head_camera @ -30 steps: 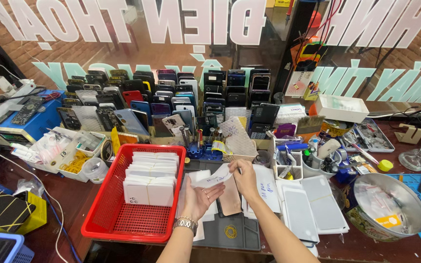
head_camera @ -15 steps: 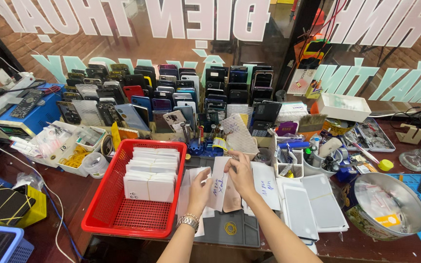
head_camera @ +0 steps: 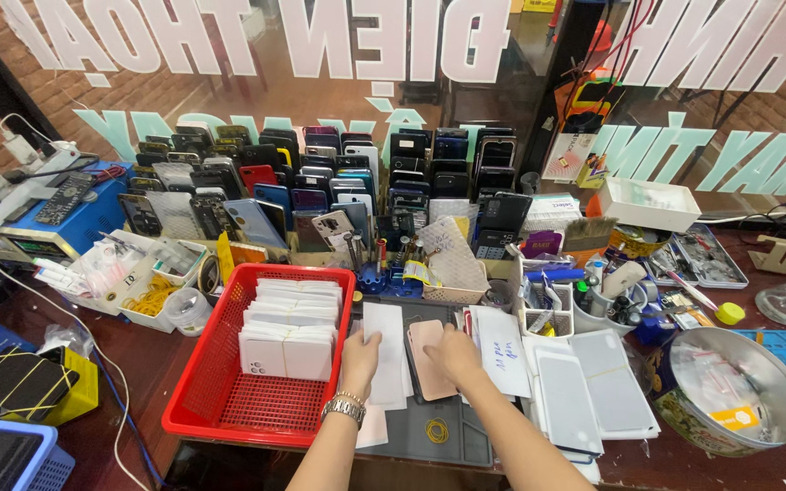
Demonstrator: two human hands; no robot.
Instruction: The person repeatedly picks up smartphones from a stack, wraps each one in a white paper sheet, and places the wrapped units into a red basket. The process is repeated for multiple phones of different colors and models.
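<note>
My left hand (head_camera: 359, 360), with a metal watch on the wrist, rests on a long white sleeve (head_camera: 385, 353) lying on the dark work mat (head_camera: 429, 427). My right hand (head_camera: 454, 353) presses on a pink phone back panel (head_camera: 428, 360) beside that sleeve. Just left of my hands stands a red plastic basket (head_camera: 229, 400) holding rows of white phone back covers (head_camera: 287, 326). More white sleeves (head_camera: 502, 350) lie to the right of my right hand.
Rows of upright phones (head_camera: 320, 182) fill racks at the back. A metal bowl (head_camera: 740, 386) with small bags sits at right, white trays (head_camera: 593, 395) beside it. Tool cups (head_camera: 607, 295), a blue box (head_camera: 65, 223) and a yellow box (head_camera: 34, 391) stand around.
Both hands have come down from holding a white sleeve up and now lie flat on the mat, the left on the sleeve, the right on the pink panel.
</note>
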